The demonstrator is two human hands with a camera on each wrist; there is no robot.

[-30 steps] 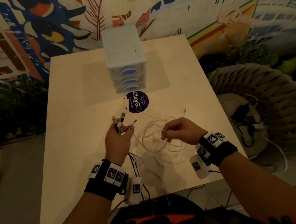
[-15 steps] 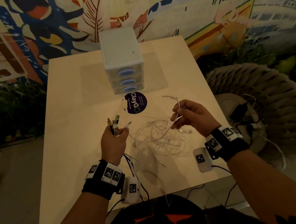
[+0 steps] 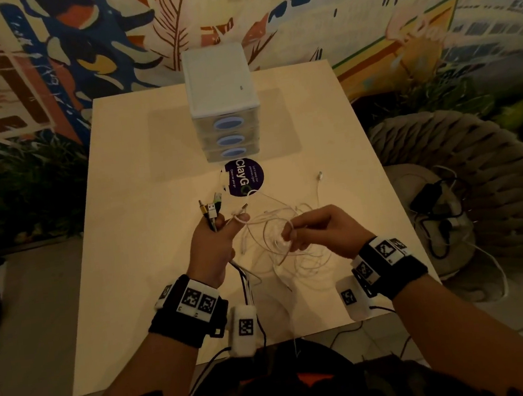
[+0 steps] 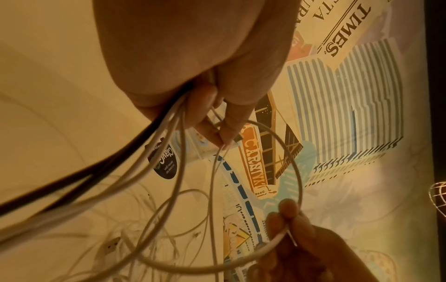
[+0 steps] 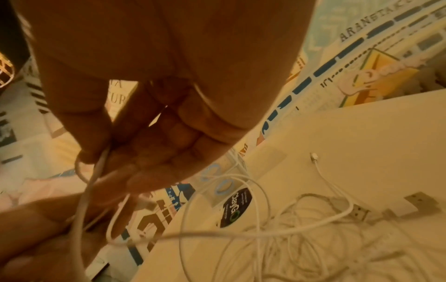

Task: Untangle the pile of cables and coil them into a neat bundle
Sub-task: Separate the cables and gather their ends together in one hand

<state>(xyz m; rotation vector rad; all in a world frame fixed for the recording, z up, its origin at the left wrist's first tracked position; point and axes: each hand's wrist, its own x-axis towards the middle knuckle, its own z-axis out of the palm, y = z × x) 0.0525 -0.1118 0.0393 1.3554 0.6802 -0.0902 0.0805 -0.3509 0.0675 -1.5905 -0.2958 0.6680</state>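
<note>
A loose tangle of thin white cables (image 3: 295, 252) lies on the pale table (image 3: 149, 248) between my hands. My left hand (image 3: 209, 248) grips a bunch of cable ends (image 3: 211, 209), plugs sticking up, with black and white leads (image 4: 103, 171) trailing below the fist. My right hand (image 3: 318, 230) pinches a loop of white cable (image 3: 285, 242) just above the tangle; the same white cable (image 5: 96, 171) runs between thumb and fingers in the right wrist view. One white connector (image 3: 319, 175) lies apart on the table to the far right.
A small white drawer unit (image 3: 223, 105) with blue handles stands at mid-table, a dark round sticker (image 3: 245, 177) before it. A woven chair (image 3: 478, 188) holding a black adapter (image 3: 428, 199) stands right of the table. A painted wall rises behind.
My right hand dropped back from its raised spot on the right and moved left toward my left hand, holding a loop of white cable. The left hand kept its grip on the plug ends.
</note>
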